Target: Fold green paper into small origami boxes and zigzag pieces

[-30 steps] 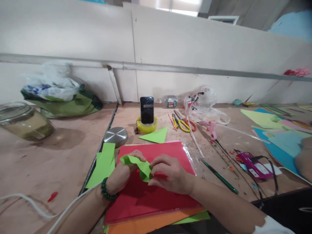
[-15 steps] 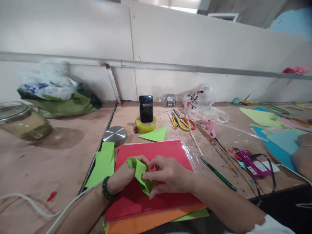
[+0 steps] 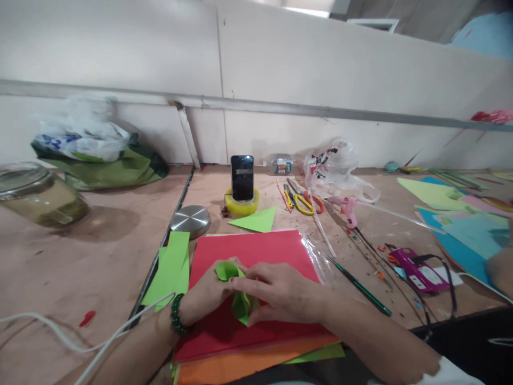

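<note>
A curled piece of green paper (image 3: 242,306) is held between both hands above a red sheet (image 3: 216,334). My left hand (image 3: 208,291), with a green bead bracelet at the wrist, is closed on the paper's left side, its fingers partly hidden behind it. From the right, my right hand (image 3: 280,291) pinches the same paper, its fingers lying over the middle and lower part. Orange and green sheets stick out under the red one. Green strips (image 3: 170,272) lie to the left, and a green triangle (image 3: 256,220) lies beyond the red sheet.
A phone (image 3: 242,179) stands in a yellow tape roll beside a round metal lid (image 3: 190,221). Scissors (image 3: 303,203), a pink glue gun (image 3: 350,212), a green tweezer-like tool (image 3: 360,287) and a purple power strip (image 3: 420,272) lie right. Another person's hand (image 3: 500,267) shows far right.
The green paper has been folded in more tightly, its upper end now curled round. My right hand's fingers have moved left over it, nearer my left hand.
</note>
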The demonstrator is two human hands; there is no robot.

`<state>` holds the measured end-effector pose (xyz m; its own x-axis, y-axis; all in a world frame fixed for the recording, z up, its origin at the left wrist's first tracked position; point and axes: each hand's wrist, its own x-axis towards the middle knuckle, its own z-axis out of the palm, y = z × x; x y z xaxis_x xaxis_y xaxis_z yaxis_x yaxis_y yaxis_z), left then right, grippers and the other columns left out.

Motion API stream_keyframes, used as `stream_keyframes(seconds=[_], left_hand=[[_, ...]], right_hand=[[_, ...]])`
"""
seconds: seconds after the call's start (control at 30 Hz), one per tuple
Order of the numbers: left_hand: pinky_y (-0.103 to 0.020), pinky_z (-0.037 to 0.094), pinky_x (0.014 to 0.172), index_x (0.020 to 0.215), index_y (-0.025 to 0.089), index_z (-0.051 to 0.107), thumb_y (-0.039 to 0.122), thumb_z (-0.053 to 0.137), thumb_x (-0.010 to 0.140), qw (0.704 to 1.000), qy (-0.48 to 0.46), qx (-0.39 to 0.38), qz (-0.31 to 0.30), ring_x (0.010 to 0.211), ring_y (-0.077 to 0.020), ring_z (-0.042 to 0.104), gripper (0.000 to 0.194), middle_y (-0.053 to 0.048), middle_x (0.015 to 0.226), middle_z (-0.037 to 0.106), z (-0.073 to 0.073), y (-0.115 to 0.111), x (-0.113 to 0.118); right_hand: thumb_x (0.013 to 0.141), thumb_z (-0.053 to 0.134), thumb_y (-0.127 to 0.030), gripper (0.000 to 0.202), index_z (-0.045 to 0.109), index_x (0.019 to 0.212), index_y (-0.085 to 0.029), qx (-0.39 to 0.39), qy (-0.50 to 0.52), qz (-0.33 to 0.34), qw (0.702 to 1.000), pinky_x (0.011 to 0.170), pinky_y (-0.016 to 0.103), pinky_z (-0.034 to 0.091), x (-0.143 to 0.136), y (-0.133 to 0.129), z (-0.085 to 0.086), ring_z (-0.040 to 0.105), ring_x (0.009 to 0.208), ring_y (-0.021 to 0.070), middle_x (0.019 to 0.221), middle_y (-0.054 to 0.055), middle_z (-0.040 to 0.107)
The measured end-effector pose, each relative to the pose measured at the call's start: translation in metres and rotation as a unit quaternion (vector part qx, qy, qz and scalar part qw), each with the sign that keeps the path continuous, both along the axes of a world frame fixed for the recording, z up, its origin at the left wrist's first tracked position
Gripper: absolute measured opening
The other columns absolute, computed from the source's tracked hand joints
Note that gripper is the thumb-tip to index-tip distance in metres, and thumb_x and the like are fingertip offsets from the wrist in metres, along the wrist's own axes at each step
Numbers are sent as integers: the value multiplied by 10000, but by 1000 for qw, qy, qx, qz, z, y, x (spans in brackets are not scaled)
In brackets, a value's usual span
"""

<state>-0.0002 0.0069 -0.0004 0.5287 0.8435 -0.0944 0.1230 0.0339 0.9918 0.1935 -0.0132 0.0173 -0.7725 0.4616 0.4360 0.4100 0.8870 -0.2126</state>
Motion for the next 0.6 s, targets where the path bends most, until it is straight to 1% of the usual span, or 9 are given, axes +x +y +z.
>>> stream_keyframes(seconds=[0.1, 0.2, 0.27, 0.37, 0.43, 0.47, 0.53, 0.6], left_hand=[[-276, 462, 664, 653, 172, 606, 332, 659, 705, 1000, 10, 3, -1, 676, -172, 564, 177, -5, 657, 613, 2, -1, 1], [-280, 464, 686, 679, 163, 634, 324, 644, 701, 1000, -1, 3, 3, 694, -172, 572, 162, -11, 693, 630, 3, -1, 1], [-271, 458, 663, 671, 162, 639, 288, 641, 690, 1000, 10, 9, 12, 664, -156, 557, 128, -1, 688, 627, 3, -2, 1], [-282, 460, 697, 691, 169, 659, 213, 617, 686, 999, 20, 30, 1, 704, -162, 568, 61, -9, 740, 663, 2, -2, 3], [-302, 459, 758, 720, 172, 678, 187, 591, 685, 999, 13, 35, -19, 771, -180, 584, 95, -22, 794, 681, 2, -2, 3], [-305, 457, 766, 722, 171, 679, 179, 583, 682, 999, 14, 32, -24, 781, -183, 584, 104, -23, 797, 676, 2, -3, 3], [-295, 455, 731, 712, 168, 667, 189, 586, 682, 999, 25, 20, -17, 751, -174, 569, 88, -12, 763, 645, 3, -3, 3], [-274, 449, 671, 683, 166, 634, 224, 610, 684, 999, 38, 14, 1, 699, -158, 546, 63, 6, 709, 603, 4, -4, 3]], right_hand=[[796, 692, -445, 534, 547, 1253, -211, -3, 22, 2, 1000, 655, 259, 522, 2, 0, -1, 627, 821, 187, 1026, 95, 660], [817, 661, -472, 537, 518, 1286, -253, -19, 24, -7, 999, 622, 254, 512, 4, 0, -4, 617, 759, 171, 987, 74, 649], [830, 654, -453, 566, 479, 1321, -233, -50, 36, -18, 998, 621, 263, 512, 4, 1, -7, 617, 757, 177, 972, 79, 644], [796, 694, -451, 621, 463, 1314, -199, -148, 91, -42, 984, 702, 291, 518, 4, 3, -9, 614, 828, 187, 1019, 90, 642], [753, 732, -462, 616, 501, 1264, -206, -231, 129, -46, 963, 700, 278, 507, 4, 5, -9, 594, 776, 160, 989, 66, 646], [745, 740, -457, 582, 529, 1225, -207, -272, 145, -43, 950, 672, 262, 499, 4, 6, -9, 577, 725, 142, 941, 46, 647], [752, 737, -443, 475, 584, 1130, -198, -343, 174, -31, 923, 617, 236, 476, 3, 8, -7, 540, 652, 118, 839, 12, 634], [783, 712, -408, 309, 631, 985, -189, -381, 199, -32, 903, 602, 227, 456, 2, 9, -6, 526, 635, 111, 772, -6, 615]])
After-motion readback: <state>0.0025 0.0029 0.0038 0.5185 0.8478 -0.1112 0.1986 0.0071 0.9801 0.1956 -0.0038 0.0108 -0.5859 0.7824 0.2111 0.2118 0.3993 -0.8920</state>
